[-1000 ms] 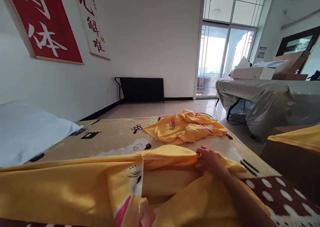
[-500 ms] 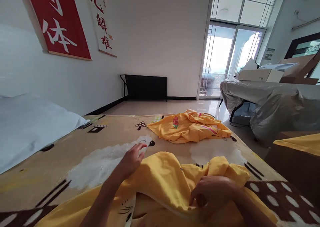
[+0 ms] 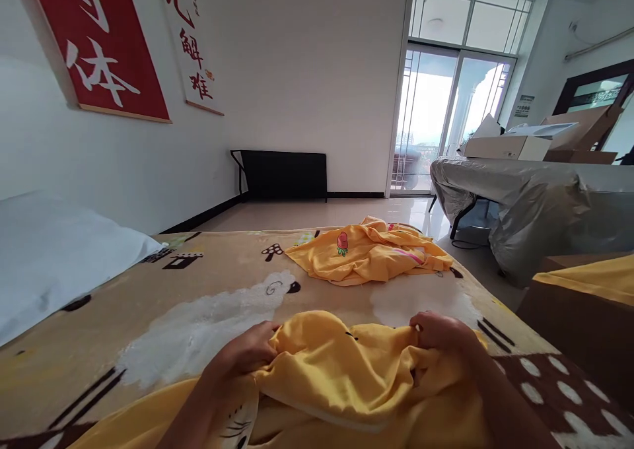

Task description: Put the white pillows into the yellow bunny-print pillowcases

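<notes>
Gripping the yellow cloth (image 3: pixel 341 376) bunched up on the bed (image 3: pixel 198 290) with left hand (image 3: pixel 247 353) and right hand (image 3: pixel 438 330) clenched on its edge, so probably slipping out or dragging skewed if tugged unevenly.

The middle of the patterned blanket (image 3: pixel 198 317) is left open up to its far edge. The far right corner is occupied by a crumpled yellow garment (image 3: pixel 369 257). The left edge is blocked by a white pillow (image 3: pixel 54 257), and the right edge is flanked by a brown box (image 3: pixel 579 317). The near edge is covered by the yellow cloth (image 3: pixel 341 370).
</notes>
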A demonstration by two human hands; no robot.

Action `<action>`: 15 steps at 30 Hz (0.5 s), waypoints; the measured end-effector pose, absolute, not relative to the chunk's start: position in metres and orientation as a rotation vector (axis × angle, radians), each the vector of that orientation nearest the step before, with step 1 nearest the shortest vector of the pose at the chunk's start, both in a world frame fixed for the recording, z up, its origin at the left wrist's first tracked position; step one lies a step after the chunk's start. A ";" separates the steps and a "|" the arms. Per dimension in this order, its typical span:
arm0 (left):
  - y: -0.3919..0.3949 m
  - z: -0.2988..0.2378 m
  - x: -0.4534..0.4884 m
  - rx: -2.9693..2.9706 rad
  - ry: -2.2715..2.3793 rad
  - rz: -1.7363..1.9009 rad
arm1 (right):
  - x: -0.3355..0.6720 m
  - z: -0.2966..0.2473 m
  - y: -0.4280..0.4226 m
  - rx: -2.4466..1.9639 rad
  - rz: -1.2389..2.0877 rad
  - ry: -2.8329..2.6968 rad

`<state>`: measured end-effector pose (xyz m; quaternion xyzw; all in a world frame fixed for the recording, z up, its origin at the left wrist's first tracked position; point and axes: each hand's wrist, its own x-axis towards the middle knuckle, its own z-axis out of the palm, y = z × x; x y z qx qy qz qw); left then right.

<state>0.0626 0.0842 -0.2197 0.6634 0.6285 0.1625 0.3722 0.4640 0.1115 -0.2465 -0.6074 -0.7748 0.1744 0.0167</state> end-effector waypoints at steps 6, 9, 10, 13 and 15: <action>0.090 -0.189 0.037 1.829 1.901 0.789 | 0.471 -0.215 0.115 -1.684 0.267 -2.180; 0.084 -0.172 0.033 1.774 2.159 1.170 | 0.477 -0.203 0.117 -1.494 -0.320 -1.622; 0.081 -0.168 0.034 1.784 2.235 1.329 | 0.478 -0.200 0.116 -1.430 -0.486 -1.472; 0.073 -0.163 0.040 2.013 2.290 1.698 | 0.479 -0.196 0.113 -1.347 -0.782 -1.308; 0.073 -0.165 0.043 2.209 2.093 1.645 | 0.481 -0.198 0.114 -1.373 -0.784 -1.401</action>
